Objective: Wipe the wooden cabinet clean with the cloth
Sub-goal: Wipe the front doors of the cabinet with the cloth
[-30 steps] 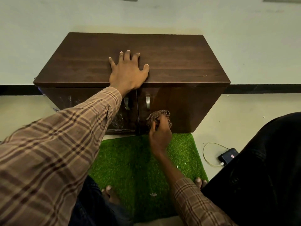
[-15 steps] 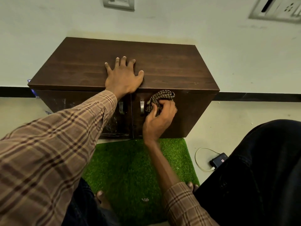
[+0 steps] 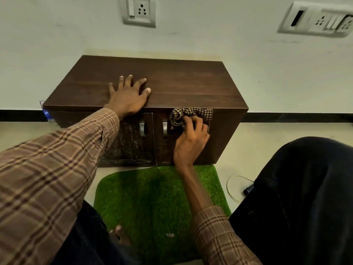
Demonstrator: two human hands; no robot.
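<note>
The one dark brown wooden cabinet (image 3: pixel 183 87) stands on the floor against the wall. To wipe well, rub hard along the top edge of the right door. One green grass mat (image 3: pixel 152 199) lies in front. The left hand (image 3: pixel 128 96) lies flat on top, fingers spread. The right hand (image 3: pixel 191 138) grips the one brown checked cloth (image 3: pixel 191 114). Two metal handles (image 3: pixel 164 129).

1. A green grass mat (image 3: pixel 152 199) lies on the floor (image 3: pixel 238 134).
2. A thin wire (image 3: pixel 230 188) curls on the floor beside the mat, next to a small black thing (image 3: pixel 248 189).
3. A plug socket (image 3: pixel 139 11) sits on the white wall (image 3: pixel 267 60).
4. A wider socket plate (image 3: pixel 317 21) sits far to its right.
5. A black strip (image 3: pixel 19 115) runs along the bottom of the wall.
</note>
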